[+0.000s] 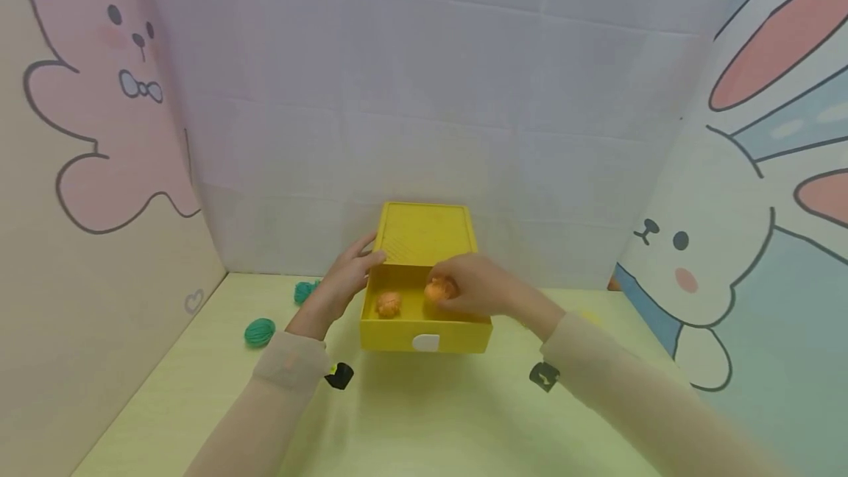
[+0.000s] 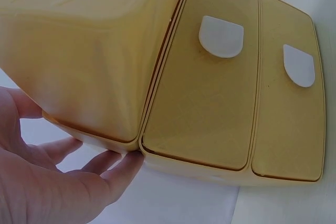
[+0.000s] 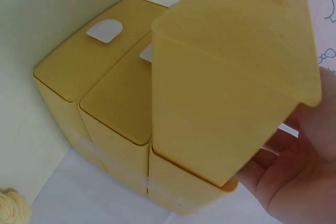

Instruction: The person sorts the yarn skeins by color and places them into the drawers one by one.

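Note:
A yellow three-drawer cabinet [image 1: 427,234] stands near the back wall, its top drawer [image 1: 391,337] pulled out by a white tab [image 1: 426,343]. My left hand [image 1: 344,278] rests against the cabinet's left side, fingers spread along it in the left wrist view. Inside the open drawer, my right hand [image 1: 478,285] holds an orange yarn ball [image 1: 438,290] with its fingers. Left of it in the drawer lies another orange yarn ball [image 1: 389,304]. The right wrist view shows that hand [image 3: 302,177] at the drawer's edge, its fingertips hidden behind the wall.
Two teal yarn balls, one nearer [image 1: 260,332] and one farther [image 1: 305,291], lie on the table left of the cabinet. A pale yellow yarn ball [image 3: 13,207] lies on the other side. Two lower drawers [image 2: 202,93] are closed. Cartoon-printed walls [image 1: 695,241] flank the table.

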Available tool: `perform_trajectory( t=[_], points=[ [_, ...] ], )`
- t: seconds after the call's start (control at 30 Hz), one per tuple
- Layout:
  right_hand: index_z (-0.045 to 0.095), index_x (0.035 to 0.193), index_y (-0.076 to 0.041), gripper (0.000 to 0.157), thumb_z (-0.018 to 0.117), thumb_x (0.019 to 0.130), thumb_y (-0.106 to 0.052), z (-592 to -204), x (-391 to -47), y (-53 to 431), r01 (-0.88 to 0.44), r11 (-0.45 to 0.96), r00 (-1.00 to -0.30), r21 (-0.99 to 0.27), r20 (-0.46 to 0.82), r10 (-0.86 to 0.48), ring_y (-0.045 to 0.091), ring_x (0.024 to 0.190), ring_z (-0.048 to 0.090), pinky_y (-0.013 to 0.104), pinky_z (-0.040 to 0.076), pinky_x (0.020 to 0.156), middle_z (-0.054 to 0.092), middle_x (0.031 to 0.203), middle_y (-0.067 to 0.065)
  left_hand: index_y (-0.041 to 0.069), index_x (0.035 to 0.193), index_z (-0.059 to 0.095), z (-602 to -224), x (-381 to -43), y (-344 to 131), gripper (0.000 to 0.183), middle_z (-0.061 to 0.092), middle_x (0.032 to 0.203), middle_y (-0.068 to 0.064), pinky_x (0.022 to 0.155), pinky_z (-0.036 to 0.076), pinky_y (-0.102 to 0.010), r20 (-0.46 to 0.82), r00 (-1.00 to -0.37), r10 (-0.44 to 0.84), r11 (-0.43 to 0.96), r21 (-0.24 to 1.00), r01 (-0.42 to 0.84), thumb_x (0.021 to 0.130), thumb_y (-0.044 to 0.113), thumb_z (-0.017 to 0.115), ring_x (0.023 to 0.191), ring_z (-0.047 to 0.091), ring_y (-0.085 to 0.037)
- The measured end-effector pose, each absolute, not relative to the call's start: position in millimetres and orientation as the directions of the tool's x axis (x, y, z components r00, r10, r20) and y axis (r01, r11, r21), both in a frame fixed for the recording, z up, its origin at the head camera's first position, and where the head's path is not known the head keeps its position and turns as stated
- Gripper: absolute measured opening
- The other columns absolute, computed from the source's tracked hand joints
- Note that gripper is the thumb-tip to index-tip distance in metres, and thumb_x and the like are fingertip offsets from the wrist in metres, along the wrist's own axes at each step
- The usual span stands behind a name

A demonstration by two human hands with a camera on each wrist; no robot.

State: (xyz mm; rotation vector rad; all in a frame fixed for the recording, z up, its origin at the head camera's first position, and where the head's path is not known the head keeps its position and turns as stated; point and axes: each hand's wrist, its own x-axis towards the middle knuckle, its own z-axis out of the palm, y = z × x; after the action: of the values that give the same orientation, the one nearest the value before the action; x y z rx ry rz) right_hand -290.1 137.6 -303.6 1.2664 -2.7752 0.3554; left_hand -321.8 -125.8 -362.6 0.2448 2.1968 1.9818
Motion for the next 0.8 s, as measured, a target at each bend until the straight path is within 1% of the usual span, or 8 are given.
perform_trajectory(
  t=[0.07, 0.27, 0.5, 0.6, 0.8],
  points=[
    [0.078, 0.112, -0.006, 0.02, 0.079, 0.093, -0.014, -306, -291, 136, -0.751, 0.636, -0.659, -0.177, 0.146, -0.738, 0.013, 0.078, 0.055, 0.027, 0.047, 0.072, 0.072, 0.094, -0.001, 0.027, 0.171, 0.023, -362, -322, -125, 0.069, 0.03, 0.171, -0.016, 0.128, 0.026, -0.061, -0.026, -0.973, 0.227, 0.106, 0.994, -0.002, 0.111, 0.034, 0.055, 0.157, 0.032, -0.038],
    [0.078, 0.107, -0.005, 0.016, 0.079, 0.094, -0.013, -312, -293, 132, -0.769, 0.615, -0.638, -0.175, 0.146, -0.756, 0.012, 0.071, 0.051, 0.024, 0.043, 0.065, 0.068, 0.085, -0.001, 0.028, 0.171, 0.025, -361, -323, -122, 0.069, 0.031, 0.171, -0.016, 0.128, 0.027, -0.06, -0.043, -0.976, 0.215, 0.105, 0.994, -0.021, 0.11, 0.034, 0.056, 0.157, 0.032, -0.038],
    [0.076, 0.102, -0.006, 0.013, 0.081, 0.092, -0.013, -319, -297, 132, -0.783, 0.599, -0.621, -0.168, 0.153, -0.769, 0.011, 0.069, 0.049, 0.025, 0.043, 0.063, 0.066, 0.081, -0.002, 0.028, 0.171, 0.024, -360, -324, -119, 0.069, 0.032, 0.17, -0.017, 0.128, 0.027, -0.061, -0.053, -0.976, 0.212, 0.118, 0.993, -0.028, 0.11, 0.035, 0.056, 0.157, 0.032, -0.039],
    [0.076, 0.103, -0.007, 0.015, 0.081, 0.092, -0.014, -318, -298, 133, -0.775, 0.608, -0.63, -0.173, 0.145, -0.763, 0.012, 0.069, 0.049, 0.025, 0.042, 0.064, 0.066, 0.081, -0.002, 0.028, 0.171, 0.025, -359, -324, -118, 0.068, 0.032, 0.17, -0.017, 0.128, 0.027, -0.06, -0.057, -0.976, 0.211, 0.117, 0.993, -0.033, 0.11, 0.035, 0.056, 0.157, 0.032, -0.038],
    [0.076, 0.11, -0.006, 0.021, 0.081, 0.093, -0.018, -320, -301, 142, -0.76, 0.622, -0.646, -0.188, 0.12, -0.754, 0.011, 0.071, 0.05, 0.025, 0.044, 0.066, 0.069, 0.086, -0.002, 0.028, 0.171, 0.024, -360, -325, -114, 0.068, 0.031, 0.17, -0.016, 0.127, 0.028, -0.06, -0.055, -0.975, 0.213, 0.118, 0.993, -0.03, 0.111, 0.035, 0.055, 0.157, 0.032, -0.039]
  ],
)
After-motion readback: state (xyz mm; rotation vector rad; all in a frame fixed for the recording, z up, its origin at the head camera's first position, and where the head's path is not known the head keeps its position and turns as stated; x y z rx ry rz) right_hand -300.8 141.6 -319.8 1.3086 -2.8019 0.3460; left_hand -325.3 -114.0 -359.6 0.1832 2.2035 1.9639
